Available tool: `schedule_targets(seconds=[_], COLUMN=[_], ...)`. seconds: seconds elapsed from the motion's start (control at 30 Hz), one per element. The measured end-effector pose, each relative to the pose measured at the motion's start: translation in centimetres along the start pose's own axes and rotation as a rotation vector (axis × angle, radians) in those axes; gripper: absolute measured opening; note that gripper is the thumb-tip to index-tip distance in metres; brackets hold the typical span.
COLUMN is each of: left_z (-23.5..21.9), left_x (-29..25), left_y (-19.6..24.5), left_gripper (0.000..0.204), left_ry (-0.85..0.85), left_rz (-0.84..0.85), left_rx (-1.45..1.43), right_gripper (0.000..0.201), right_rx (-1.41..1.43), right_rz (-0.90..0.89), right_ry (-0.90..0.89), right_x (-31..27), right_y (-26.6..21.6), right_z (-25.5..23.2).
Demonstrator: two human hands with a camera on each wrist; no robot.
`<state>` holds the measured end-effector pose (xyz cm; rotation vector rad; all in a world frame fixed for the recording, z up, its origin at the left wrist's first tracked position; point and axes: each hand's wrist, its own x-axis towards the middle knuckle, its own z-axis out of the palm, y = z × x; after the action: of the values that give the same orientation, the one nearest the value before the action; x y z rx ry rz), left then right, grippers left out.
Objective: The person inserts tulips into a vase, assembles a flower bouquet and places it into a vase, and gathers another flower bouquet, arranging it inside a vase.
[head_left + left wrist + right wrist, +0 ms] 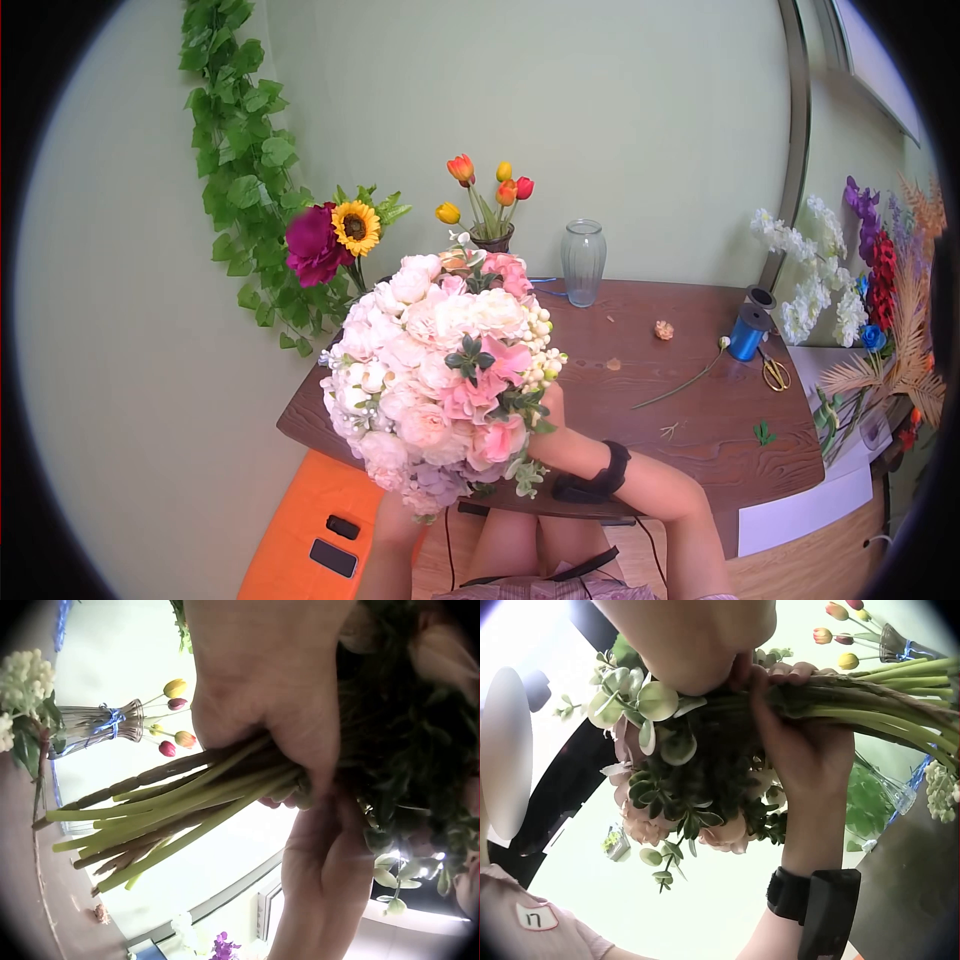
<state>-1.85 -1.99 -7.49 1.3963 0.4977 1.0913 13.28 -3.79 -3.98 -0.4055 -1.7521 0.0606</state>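
A large round bouquet (425, 345) of pink and white flowers, with green leaves around its edge, is held up over the front of the table. My left hand (810, 754) grips its bundled stems (180, 810) just below the leaves, thumb across them. The stem ends stick out past that hand. Close against it, my right hand (330, 840) holds the bouquet's neck, its fingertips meeting the left thumb; leaves partly hide it. In the head view the blooms cover the left hand and most of the right.
On the brown table (620, 340) are a glass vase (583, 265), tulips (490, 195) in a vase, a blue ribbon spool (748, 332), scissors (775, 372), and a loose stem (685, 378). Flowers (865, 290) stand at right; two dark devices lie on an orange surface (300, 520).
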Motion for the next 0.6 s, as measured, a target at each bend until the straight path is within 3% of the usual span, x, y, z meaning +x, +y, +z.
schedule_targets(seconds=[0.07,0.1,0.2,0.23,0.27,0.33,0.37,0.4,0.47,0.5,0.6], left_z=[0.0,-0.2,-0.4,-0.4,-0.4,1.2,0.9,-0.4,-0.3,1.0,0.9], left_x=[-0.2,-0.7,-1.5,-1.5,-1.6,-1.8,8.7,-1.9,-2.3,7.1,6.7], left_y=[0.1,0.0,0.0,0.1,0.1,2.3,5.6,0.4,0.3,5.0,5.1], left_gripper=[0.011,0.011,0.012,0.012,0.012,0.012,0.012,0.012,0.013,0.013,0.013], left_ry=[0.011,0.017,0.040,0.049,0.057,0.071,0.077,0.083,0.096,0.105,0.127], left_rz=[-0.005,-0.007,-0.013,-0.015,-0.017,-0.024,-0.027,-0.029,-0.036,-0.038,-0.046], left_rx=[0.023,0.034,0.069,0.080,0.091,0.114,0.126,0.137,0.158,0.168,0.202], right_gripper=[0.025,0.027,0.031,0.035,0.035,0.033,0.033,0.033,0.033,0.032,0.032], right_rx=[0.283,0.870,0.906,0.781,0.782,2.218,2.218,2.207,2.186,2.175,2.140], right_rz=[0.342,0.814,0.758,0.534,0.534,0.445,0.445,0.477,0.544,0.578,0.673], right_ry=[-0.022,-0.030,-0.150,-0.208,-0.211,-0.324,-0.325,-0.305,-0.266,-0.247,-0.192], right_x=[-0.6,-2.1,-5.5,-5.7,-5.9,-4.3,-4.2,-4.1,-4.2,-4.2,-4.4], right_y=[-0.2,1.7,5.8,6.3,6.8,6.1,5.9,5.7,5.3,5.0,4.6], right_z=[0.4,1.8,4.7,4.6,4.6,3.8,3.7,3.5,3.1,2.9,2.4])
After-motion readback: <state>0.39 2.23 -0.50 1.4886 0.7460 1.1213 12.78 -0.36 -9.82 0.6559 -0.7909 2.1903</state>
